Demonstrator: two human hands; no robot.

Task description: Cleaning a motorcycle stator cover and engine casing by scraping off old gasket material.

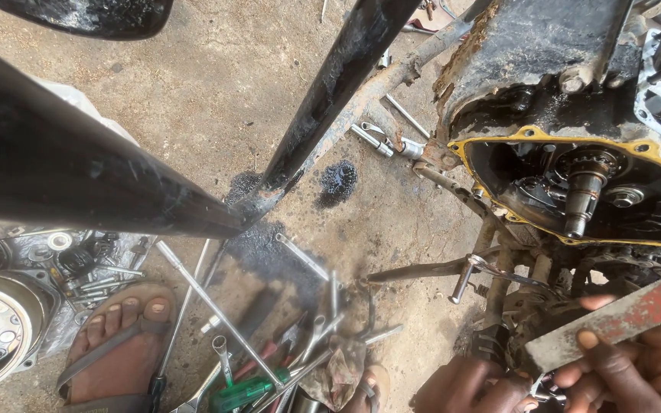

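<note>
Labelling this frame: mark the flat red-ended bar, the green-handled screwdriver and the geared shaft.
flat red-ended bar (613, 317), head view, on its grey middle.
green-handled screwdriver (242, 392), head view, on the handle.
geared shaft (581, 197), head view, on its stem.

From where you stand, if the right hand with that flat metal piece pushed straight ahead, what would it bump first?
Probably the greasy engine parts just past the right hand, which grips the flat metal piece; depth is hard to judge.

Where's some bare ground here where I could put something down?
Bare concrete lies upper left, between the dark tube and the slanted frame bar. A smaller patch sits between the oil stain and the open engine case. The tool pile by the sandalled foot is crowded.
</note>
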